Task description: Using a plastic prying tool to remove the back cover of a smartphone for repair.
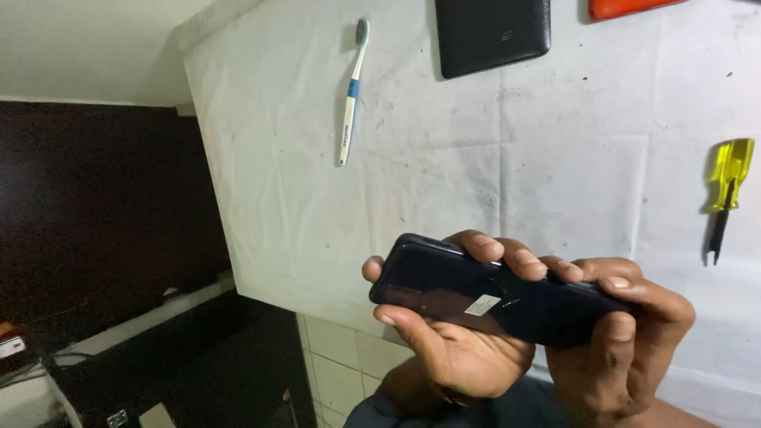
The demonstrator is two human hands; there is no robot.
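Observation:
A dark glossy phone (476,297) with a small white sticker on its back is held lengthwise in front of me, above the near edge of the table. My left hand (452,349) cradles its left half, thumb beneath and fingers curled over the top edge. My right hand (626,341) grips the phone's right end, with the thumb pressed on its near side.
A stained white cloth (476,158) covers the table. On it lie a white and blue toothbrush (352,91), a black flat device (491,33) at the far edge, an orange item (626,7), and a yellow-handled screwdriver (728,190) at right. A dark floor lies to the left.

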